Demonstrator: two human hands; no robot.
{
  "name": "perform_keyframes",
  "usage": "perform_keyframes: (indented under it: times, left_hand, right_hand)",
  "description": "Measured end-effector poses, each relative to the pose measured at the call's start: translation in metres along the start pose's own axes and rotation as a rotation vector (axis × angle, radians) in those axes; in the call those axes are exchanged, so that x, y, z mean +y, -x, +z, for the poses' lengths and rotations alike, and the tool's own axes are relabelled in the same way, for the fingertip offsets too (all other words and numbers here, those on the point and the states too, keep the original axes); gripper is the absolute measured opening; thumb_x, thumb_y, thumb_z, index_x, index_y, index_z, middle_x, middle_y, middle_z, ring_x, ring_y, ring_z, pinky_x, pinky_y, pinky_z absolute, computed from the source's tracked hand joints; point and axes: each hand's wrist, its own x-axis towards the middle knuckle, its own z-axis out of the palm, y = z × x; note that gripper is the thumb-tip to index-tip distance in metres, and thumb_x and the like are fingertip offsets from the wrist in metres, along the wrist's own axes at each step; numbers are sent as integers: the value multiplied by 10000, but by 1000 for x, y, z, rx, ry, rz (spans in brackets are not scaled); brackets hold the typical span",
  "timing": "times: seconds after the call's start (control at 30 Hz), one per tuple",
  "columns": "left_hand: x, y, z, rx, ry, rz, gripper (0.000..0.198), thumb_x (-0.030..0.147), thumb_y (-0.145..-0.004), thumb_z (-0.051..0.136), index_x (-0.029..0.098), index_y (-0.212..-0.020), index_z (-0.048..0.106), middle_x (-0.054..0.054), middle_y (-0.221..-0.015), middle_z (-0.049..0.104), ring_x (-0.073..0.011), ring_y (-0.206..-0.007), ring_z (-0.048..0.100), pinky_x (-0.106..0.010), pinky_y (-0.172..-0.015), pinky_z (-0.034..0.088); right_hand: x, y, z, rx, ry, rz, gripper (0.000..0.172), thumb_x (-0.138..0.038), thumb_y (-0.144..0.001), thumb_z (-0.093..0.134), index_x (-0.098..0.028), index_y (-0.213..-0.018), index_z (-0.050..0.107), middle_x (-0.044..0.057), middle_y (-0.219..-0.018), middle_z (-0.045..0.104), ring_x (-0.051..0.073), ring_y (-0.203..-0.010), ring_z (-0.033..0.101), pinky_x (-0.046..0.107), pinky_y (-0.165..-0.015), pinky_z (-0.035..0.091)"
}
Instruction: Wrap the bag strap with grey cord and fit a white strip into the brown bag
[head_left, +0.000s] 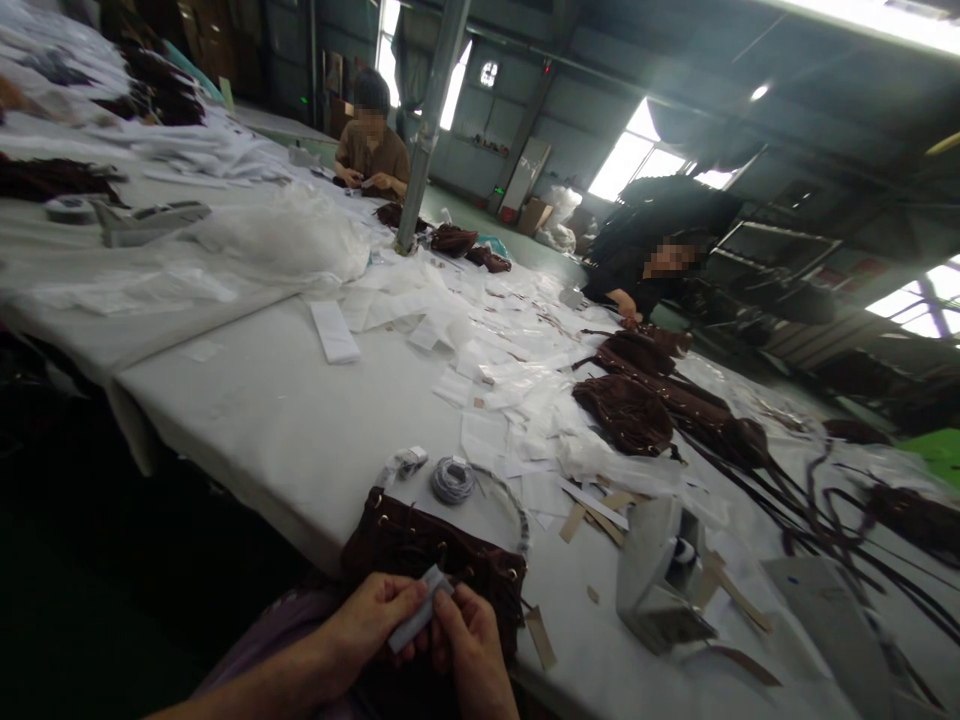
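Observation:
A pale grey-white folded strip (410, 624), perhaps paper or thin wrapping, is pinched by both hands. My left hand (381, 612) grips it between thumb and fingers from the left. From the right, my right hand (471, 632) holds its upper end, with fingers partly hidden behind it. Just beyond lies a dark brown handbag (420, 530) with metal eyelets, at the table's near edge and partly covered by the hands. Its handle (519, 512) looks wrapped in clear film. Touching or close behind the bag rests a wrapped grey coil (453, 480), possibly a strap.
A tape dispenser (652, 575) stands at right among cardboard strips (592, 520). Brown bags (626, 410) and long straps lie farther right. Plastic sheets (300, 230) and papers cover much of the white table (247, 400). A post (431, 130) rises beyond; two people work across the table.

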Motion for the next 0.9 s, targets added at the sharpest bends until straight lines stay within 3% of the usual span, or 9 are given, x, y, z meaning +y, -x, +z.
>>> perform_keyframes:
  times: [0.23,0.37,0.5,0.63,0.77,0.83,0.9]
  left_hand:
    - [-3,-5,-4,33,-212,22,629,750,-682,534,133,-602,624,4,-481,550,-99,-401,441,-226,-423,308]
    - [-1,-2,-2,65,-290,73,596,698,-730,538,121,-622,644,3,-501,544,-107,-438,454,-223,-440,314]
    - [5,2,-2,61,-354,120,587,668,-780,502,118,-623,638,9,-508,530,-105,-455,454,-220,-453,322]
    - [7,6,-1,-64,-167,33,598,713,-730,525,127,-702,636,-20,-619,607,-111,-499,515,-206,-460,372]
    - [3,7,3,-52,-101,-42,638,759,-683,529,130,-737,624,-24,-632,619,-94,-421,495,-189,-376,330]
    - [3,7,4,-76,-114,-88,642,764,-672,535,133,-738,626,-19,-589,617,-85,-360,460,-189,-339,295]
    - [5,6,4,-96,-108,-144,634,761,-666,546,147,-798,635,-8,-561,621,-77,-305,418,-186,-308,242]
  right_hand:
    - [3,-6,6,118,98,61,547,-693,-630,661,-167,-610,511,-88,-389,403,25,-317,261,181,-324,150]
    - [5,-6,3,87,40,47,532,-684,-645,657,-170,-644,522,-95,-400,405,29,-319,269,182,-333,190]
    - [9,-10,3,133,46,1,534,-681,-669,641,-167,-593,519,-81,-396,395,52,-350,336,192,-362,246]
    - [8,-10,8,143,80,-23,513,-654,-724,615,-163,-606,528,-66,-417,424,61,-376,364,195,-381,265]
    - [3,0,14,169,139,-42,521,-661,-750,578,-159,-615,537,-56,-433,446,63,-378,376,192,-372,247]
    - [-5,7,5,170,215,-36,514,-649,-774,557,-158,-621,549,-47,-430,467,68,-376,395,192,-370,248]
    - [-20,15,-19,240,290,-42,511,-645,-779,551,-151,-651,591,-51,-421,466,63,-360,373,194,-364,237]
